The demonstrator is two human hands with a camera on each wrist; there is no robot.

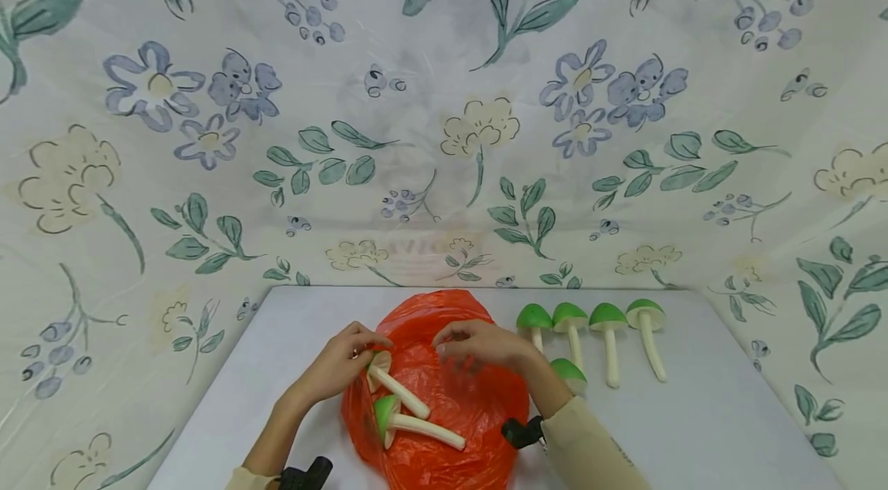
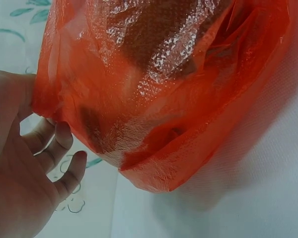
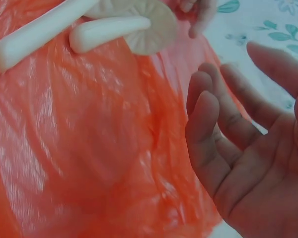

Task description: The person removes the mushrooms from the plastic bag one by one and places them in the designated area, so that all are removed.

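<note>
A red plastic bag (image 1: 479,405) lies spread on the table. My left hand (image 1: 340,363) pinches its rim at the left side; in the left wrist view the thumb and fingertips meet on the red film (image 2: 139,99). Two mushrooms with green caps and long pale stems lie on the bag: an upper mushroom (image 1: 401,390) close beside the left hand and a lower mushroom (image 1: 423,428). My right hand (image 1: 479,344) hovers over the bag's far right part, its fingers loosely bent with nothing between them, as the right wrist view of the hand (image 3: 253,134) shows.
Several more green-capped mushrooms (image 1: 610,344) lie in a row to the right of the bag. Another mushroom's cap (image 1: 569,374) shows beside the right forearm, which hides its stem. Behind the white table (image 1: 694,428) hangs a flower-patterned cloth (image 1: 416,128).
</note>
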